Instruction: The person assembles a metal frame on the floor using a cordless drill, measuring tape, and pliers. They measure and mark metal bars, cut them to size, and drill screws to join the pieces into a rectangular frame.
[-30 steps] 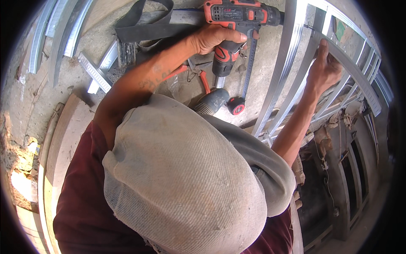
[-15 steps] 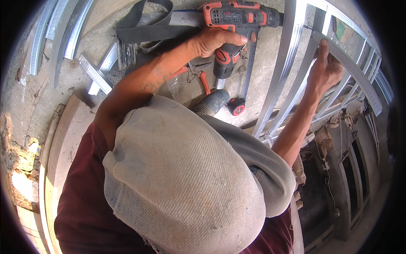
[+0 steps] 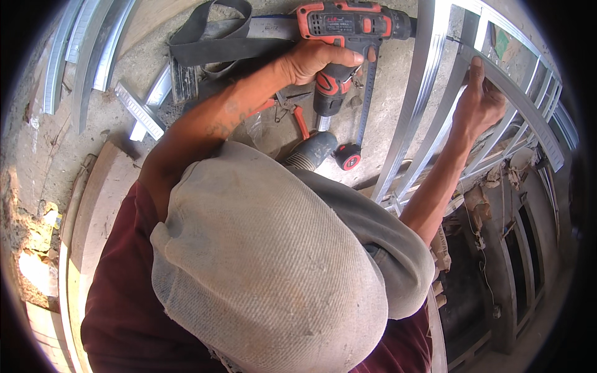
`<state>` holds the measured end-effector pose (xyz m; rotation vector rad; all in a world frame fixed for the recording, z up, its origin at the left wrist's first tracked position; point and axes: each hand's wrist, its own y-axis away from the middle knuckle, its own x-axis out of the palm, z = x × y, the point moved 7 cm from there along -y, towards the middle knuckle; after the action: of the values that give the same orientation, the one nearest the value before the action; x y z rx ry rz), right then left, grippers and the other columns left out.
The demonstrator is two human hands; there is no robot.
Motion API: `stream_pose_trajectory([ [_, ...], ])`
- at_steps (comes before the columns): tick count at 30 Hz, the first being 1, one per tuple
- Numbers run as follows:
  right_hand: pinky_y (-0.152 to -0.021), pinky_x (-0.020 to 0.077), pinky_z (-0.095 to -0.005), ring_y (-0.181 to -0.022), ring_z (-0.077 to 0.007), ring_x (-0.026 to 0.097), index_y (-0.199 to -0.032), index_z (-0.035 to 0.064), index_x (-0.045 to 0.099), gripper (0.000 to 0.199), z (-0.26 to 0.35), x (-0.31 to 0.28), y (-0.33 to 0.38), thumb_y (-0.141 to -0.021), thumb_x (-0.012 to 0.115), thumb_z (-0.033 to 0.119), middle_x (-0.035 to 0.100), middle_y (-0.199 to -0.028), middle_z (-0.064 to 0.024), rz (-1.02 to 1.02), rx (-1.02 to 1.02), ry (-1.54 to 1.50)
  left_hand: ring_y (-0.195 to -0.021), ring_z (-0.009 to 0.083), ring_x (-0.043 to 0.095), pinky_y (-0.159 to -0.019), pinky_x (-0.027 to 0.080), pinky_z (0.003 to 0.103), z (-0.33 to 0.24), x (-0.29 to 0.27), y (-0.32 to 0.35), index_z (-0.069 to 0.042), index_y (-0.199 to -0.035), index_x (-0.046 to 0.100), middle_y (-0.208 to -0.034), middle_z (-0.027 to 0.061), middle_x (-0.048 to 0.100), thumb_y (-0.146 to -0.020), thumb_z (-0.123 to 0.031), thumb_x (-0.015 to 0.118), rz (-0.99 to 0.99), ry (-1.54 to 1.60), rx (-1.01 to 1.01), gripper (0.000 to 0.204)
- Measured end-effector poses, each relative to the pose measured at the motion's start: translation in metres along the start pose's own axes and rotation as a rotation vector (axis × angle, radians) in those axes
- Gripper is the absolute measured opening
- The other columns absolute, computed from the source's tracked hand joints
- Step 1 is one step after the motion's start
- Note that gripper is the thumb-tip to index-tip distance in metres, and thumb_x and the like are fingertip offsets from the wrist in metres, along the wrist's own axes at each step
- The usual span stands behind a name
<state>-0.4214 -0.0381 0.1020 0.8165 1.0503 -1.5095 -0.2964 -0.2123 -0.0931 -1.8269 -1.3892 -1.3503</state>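
My left hand (image 3: 324, 61) is wrapped round the grip of a red and black cordless drill (image 3: 354, 23). Its chuck points right, against the upright of a silver metal stud frame (image 3: 429, 68); a thin bit shows past that upright, by the crossing channel. My right hand (image 3: 477, 102) grips that metal channel (image 3: 519, 93), thumb on top and fingers underneath, partly hidden. Below the drill lie red-handled pliers (image 3: 301, 121), a tape measure (image 3: 348, 157) with its blade drawn out upward, and a dark rounded object with a ribbed end (image 3: 314, 150).
Several metal channels (image 3: 84, 56) lie at the upper left, with short offcuts (image 3: 140, 110) below them. A black strap (image 3: 230, 50) loops beside the drill. A curved-looking board (image 3: 102, 211) runs along my left. Pale grey cloth (image 3: 267, 267) covers the lower middle. Dark slatted framing (image 3: 497, 267) stands at the lower right.
Almost nothing differs. Both hands, the drill and the channel keep their places; the whole view has shifted only very slightly.
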Motion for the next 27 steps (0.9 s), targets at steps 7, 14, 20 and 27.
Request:
stream_pose_trajectory([
  [7, -0.080, 0.0552, -0.0365, -0.082, -0.0203, 0.073, -0.102, -0.0012, 0.077, 0.036, -0.0010, -0.0002, -0.0004, -0.087, 0.079, 0.032, 0.077, -0.089, -0.0138, -0.004, 0.009, 0.005, -0.086, 0.0196, 0.070, -0.074, 0.062, 0.038, -0.0010, -0.0006, -0.0002, -0.005, -0.129, 0.058, -0.110, 0.0110, 0.069, -0.082, -0.012, 0.074, -0.002, 0.008, -0.005, 0.050],
  [14, -0.080, 0.0549, -0.0358, -0.082, -0.0195, 0.073, -0.102, 0.0001, 0.078, 0.035, -0.0015, -0.0007, -0.0010, -0.086, 0.080, 0.031, 0.077, -0.089, -0.0129, -0.003, -0.007, 0.002, -0.085, 0.0185, 0.069, -0.077, 0.062, 0.037, -0.0029, -0.0003, -0.0013, -0.006, -0.126, 0.060, -0.110, 0.0105, 0.070, -0.082, -0.012, 0.075, -0.006, 0.004, 0.007, 0.047],
  [20, -0.079, 0.0546, -0.0351, -0.081, -0.0190, 0.073, -0.103, 0.0006, 0.078, 0.033, -0.0024, 0.0001, -0.0007, -0.086, 0.080, 0.029, 0.077, -0.089, -0.0128, -0.008, -0.002, -0.016, -0.084, 0.0187, 0.069, -0.076, 0.062, 0.037, -0.0022, -0.0015, -0.0016, -0.005, -0.125, 0.061, -0.110, 0.0104, 0.070, -0.081, -0.012, 0.075, -0.009, -0.020, 0.009, 0.047],
  [27, -0.081, 0.0538, -0.0361, -0.082, -0.0191, 0.072, -0.098, 0.0028, 0.078, 0.030, 0.0018, -0.0003, 0.0003, -0.086, 0.080, 0.030, 0.077, -0.088, -0.0120, -0.019, 0.010, -0.036, -0.082, 0.0198, 0.069, -0.070, 0.062, 0.036, -0.0069, 0.0024, 0.0012, -0.006, -0.127, 0.060, -0.108, 0.0109, 0.070, -0.081, -0.014, 0.075, -0.011, 0.002, -0.004, 0.049],
])
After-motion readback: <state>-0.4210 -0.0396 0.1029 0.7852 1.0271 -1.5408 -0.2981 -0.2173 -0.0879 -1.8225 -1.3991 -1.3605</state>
